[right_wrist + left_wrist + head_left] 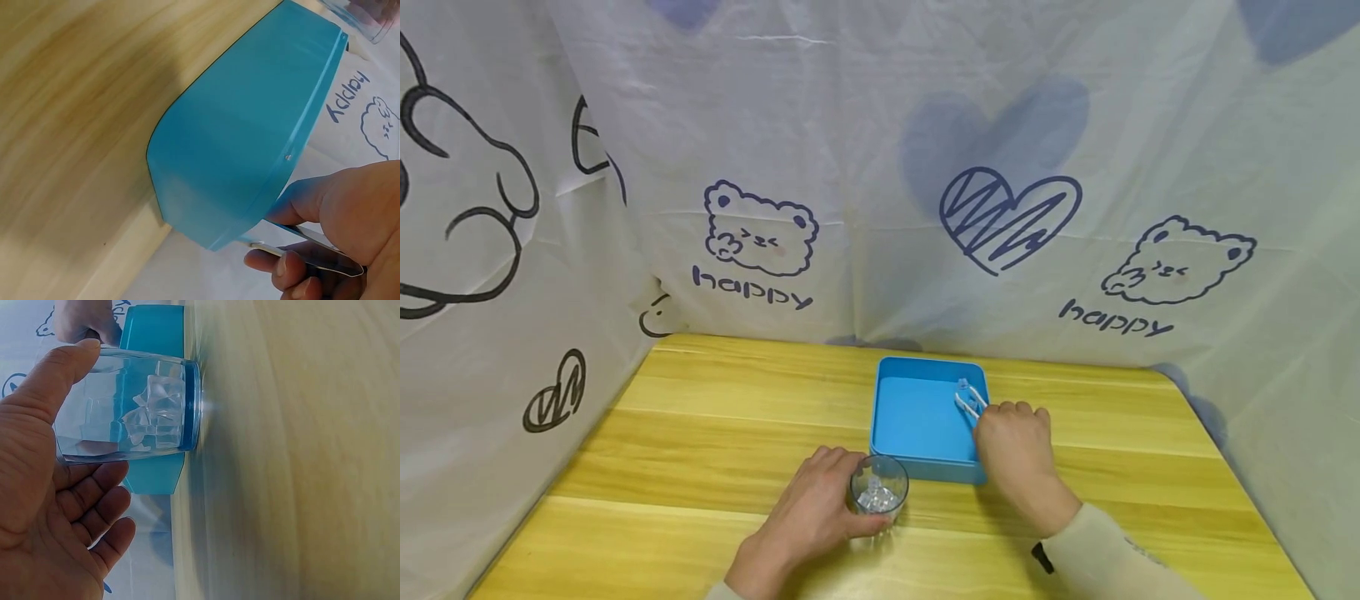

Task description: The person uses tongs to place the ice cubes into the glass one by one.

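Observation:
My left hand (pixel 820 504) holds a clear drinking glass (pixel 106 406) upright on the table, thumb on one side and fingers on the other. Several clear ice-like cubes (pixel 156 409) lie at the bottom of the glass. My right hand (pixel 1018 450) grips a pair of metal tongs (pixel 315 270) over the right wall of a blue tray (pixel 917 417). Inside the tray's far right corner, the spread tips of the tongs are beside a small clear cube (pixel 963 384); another cube shows between the arms. The tray's wall hides the tips in the right wrist view.
The tray stands on a yellow wood-grain table (pixel 737 400), just beyond the glass. A pale cloth (pixel 865 167) with hearts and bear drawings hangs behind the table, and more printed cloth (pixel 490 375) lines the left side.

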The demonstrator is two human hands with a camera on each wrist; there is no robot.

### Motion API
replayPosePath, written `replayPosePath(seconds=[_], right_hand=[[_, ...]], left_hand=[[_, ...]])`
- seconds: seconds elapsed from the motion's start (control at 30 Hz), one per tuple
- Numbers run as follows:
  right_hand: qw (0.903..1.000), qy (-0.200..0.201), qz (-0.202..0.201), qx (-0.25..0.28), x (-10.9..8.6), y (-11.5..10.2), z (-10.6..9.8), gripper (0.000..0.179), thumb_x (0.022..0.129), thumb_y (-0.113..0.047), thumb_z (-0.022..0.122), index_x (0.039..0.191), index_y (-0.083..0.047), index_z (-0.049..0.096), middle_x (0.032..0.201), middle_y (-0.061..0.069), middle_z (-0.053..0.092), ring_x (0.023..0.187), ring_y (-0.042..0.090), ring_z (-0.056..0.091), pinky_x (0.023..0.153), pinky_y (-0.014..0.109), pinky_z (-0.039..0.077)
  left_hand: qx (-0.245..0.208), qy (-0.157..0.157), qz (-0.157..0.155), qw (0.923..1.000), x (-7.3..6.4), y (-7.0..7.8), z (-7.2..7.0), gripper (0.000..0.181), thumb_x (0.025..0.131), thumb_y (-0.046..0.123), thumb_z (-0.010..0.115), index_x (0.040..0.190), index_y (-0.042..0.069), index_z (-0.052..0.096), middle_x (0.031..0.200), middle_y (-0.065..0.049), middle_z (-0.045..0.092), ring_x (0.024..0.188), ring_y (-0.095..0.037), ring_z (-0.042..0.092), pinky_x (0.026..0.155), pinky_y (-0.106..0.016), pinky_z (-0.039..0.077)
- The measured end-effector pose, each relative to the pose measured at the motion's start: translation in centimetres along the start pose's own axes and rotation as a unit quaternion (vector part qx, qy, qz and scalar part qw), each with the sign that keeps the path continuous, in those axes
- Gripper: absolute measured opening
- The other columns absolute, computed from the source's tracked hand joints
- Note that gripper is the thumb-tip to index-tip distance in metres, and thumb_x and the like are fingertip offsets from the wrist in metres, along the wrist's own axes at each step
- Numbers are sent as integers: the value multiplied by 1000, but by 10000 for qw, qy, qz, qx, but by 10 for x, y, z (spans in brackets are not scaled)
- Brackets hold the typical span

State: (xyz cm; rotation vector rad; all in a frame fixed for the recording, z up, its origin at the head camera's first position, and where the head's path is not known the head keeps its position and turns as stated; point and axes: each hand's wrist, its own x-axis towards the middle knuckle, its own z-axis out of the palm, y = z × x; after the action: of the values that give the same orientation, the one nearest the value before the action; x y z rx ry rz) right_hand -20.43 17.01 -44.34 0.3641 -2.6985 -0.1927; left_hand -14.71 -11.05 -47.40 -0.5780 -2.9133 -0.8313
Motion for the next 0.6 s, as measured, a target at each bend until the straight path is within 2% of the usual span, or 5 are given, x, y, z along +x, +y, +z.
replayPosePath(seconds=[0.23, 0.6], right_hand=[[9984, -283, 129, 469, -4, 0, -10, 42, 93, -20, 73, 59, -10, 51, 59, 4, 49, 56, 22, 46, 52, 36, 38], [9985, 44, -33, 554, -16, 6, -16, 43, 91, -24, 78, 61, -10, 51, 57, 2, 44, 52, 20, 41, 49, 35, 34]], left_hand=[[2, 7, 17, 10000, 0, 0, 0, 80, 75, 57, 90, 134, 10, 66, 118, 1, 68, 109, -17, 56, 107, -47, 49], [-19, 15, -10, 10000, -1, 1, 0, 80, 74, 57, 91, 134, 9, 66, 118, 1, 68, 109, -17, 56, 107, -47, 49]])
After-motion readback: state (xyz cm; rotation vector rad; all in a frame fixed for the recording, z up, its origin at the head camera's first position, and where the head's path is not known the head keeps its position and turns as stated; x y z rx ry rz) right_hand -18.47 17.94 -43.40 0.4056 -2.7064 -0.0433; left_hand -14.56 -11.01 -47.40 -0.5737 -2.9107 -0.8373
